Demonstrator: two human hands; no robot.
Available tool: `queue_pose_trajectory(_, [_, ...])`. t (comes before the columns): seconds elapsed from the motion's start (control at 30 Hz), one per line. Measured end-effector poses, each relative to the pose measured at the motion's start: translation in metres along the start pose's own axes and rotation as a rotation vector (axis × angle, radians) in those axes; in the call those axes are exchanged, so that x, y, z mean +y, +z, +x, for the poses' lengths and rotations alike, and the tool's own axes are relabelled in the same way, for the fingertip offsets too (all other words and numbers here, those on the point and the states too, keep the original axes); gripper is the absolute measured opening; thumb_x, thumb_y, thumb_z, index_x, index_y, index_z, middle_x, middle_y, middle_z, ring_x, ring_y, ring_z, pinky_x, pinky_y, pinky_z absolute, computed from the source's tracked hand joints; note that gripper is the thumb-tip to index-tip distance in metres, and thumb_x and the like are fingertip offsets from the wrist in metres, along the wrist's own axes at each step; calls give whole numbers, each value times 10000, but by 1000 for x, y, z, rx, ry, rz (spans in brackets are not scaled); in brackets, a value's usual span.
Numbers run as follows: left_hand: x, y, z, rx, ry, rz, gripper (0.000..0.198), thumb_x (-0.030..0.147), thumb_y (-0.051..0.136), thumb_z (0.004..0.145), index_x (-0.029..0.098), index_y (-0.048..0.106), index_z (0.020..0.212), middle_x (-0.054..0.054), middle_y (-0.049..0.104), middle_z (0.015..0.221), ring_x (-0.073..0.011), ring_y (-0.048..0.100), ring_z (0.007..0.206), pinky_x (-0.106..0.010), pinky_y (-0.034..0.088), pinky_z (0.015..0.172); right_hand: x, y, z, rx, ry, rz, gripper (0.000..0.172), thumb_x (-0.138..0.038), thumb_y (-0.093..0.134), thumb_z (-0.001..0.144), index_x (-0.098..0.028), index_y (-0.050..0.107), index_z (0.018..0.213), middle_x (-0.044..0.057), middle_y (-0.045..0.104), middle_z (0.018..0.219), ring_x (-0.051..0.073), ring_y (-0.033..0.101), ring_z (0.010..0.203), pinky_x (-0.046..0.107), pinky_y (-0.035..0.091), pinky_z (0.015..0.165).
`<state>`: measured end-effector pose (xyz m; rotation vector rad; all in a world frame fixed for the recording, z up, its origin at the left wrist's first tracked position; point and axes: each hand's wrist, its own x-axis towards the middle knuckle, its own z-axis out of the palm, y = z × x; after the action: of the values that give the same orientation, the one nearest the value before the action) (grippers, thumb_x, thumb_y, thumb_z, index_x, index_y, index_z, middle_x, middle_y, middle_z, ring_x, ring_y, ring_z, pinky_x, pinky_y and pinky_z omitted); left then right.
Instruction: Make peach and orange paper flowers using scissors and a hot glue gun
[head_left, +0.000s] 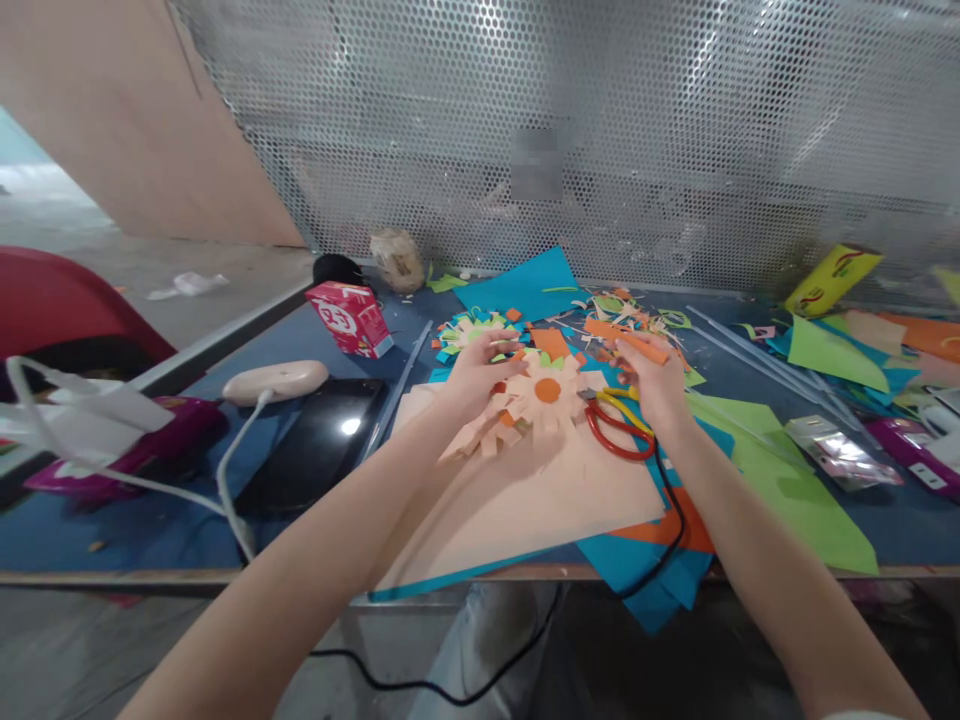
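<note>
Head view centres on a peach paper flower [547,390] with an orange disc at its middle, sitting over the near end of the work area on the peach sheet [540,505]; whether it lies flat or is slightly lifted is hard to say. That pale sheet, with blue paper showing beneath its edge, seems to act as a working pad. The left hand [480,375] meets the flower's left side, fingers bent over the petals, probably to steady it; whether its grip is pinching a petal or merely resting is not clear from this angle. The right hand [658,385] has its grip closed on an orange paper piece [646,347], held at the fingertips, perhaps so that most of it stays free. Scissors [630,454] lie between that hand and the flower, handles toward the right wrist, a handy spot for cutting. Behind the left hand sits a green-and-blue paper flower [457,332], apparently kept apart from the pad. Further out on the desk [180,545], the green sheet [795,490] lies to the right, within easy reach, while a black tablet-like device [319,450] and a red box [349,320] stay left, likely clear of the paperwork.
</note>
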<state>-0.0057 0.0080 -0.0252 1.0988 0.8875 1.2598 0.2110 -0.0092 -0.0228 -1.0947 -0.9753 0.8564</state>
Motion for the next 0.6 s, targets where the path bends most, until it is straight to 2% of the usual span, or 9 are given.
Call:
queue_pose_trajectory(0.07, [2, 2, 0, 45, 13, -83, 465, 115, 765, 447, 186, 551, 854, 41, 558, 782, -53, 536, 580, -187, 405, 500, 0, 0, 1, -13, 49, 139, 291, -376, 747, 577, -212, 589, 757, 12, 689, 802, 145, 625, 687, 244, 446, 513])
queue_pose_trajectory(0.17, [5, 3, 0, 112, 59, -171, 422, 128, 755, 467, 204, 556, 832, 55, 557, 749, -56, 530, 576, -193, 409, 508, -2, 1, -1, -175, 130, 263, 274, -371, 757, 562, -223, 606, 736, 10, 693, 871, 168, 646, 836, 299, 508, 689])
queue_pose_trajectory(0.27, [3, 1, 0, 144, 124, -225, 405, 141, 752, 478, 215, 562, 828, 61, 561, 741, -64, 550, 608, -194, 420, 534, -4, 5, -8, -375, 264, 247, 264, -366, 778, 534, -225, 630, 700, 14, 696, 806, 180, 651, 771, 336, 520, 711])
queue_pose_trajectory(0.33, [1, 0, 1, 128, 132, -240, 412, 145, 758, 471, 214, 560, 826, 69, 550, 729, -55, 546, 585, -191, 413, 524, -3, 9, -13, -448, 320, 225, 262, -347, 798, 506, -225, 633, 668, 5, 685, 723, 174, 641, 692, 341, 526, 681])
queue_pose_trajectory(0.4, [0, 1, 0, 99, 108, -229, 415, 148, 756, 465, 210, 551, 821, 74, 538, 717, -49, 539, 557, -191, 407, 513, -3, 11, -17, -473, 341, 226, 265, -306, 815, 483, -220, 634, 656, -14, 668, 676, 150, 629, 649, 314, 528, 660])
queue_pose_trajectory(0.5, [1, 3, -1, 76, 74, -186, 378, 131, 727, 463, 200, 536, 782, 75, 512, 680, -49, 530, 543, -185, 379, 489, -6, 12, -19, -431, 383, 219, 280, -268, 829, 454, -194, 643, 650, -34, 642, 617, 108, 611, 580, 259, 519, 604])
queue_pose_trajectory(0.6, [6, 4, -3, 49, 4, -173, 349, 91, 674, 456, 192, 552, 766, 74, 487, 635, -36, 469, 490, -172, 274, 416, -10, 11, -19, -380, 421, 220, 294, -250, 833, 432, -171, 656, 652, -41, 622, 565, 86, 579, 512, 227, 498, 537])
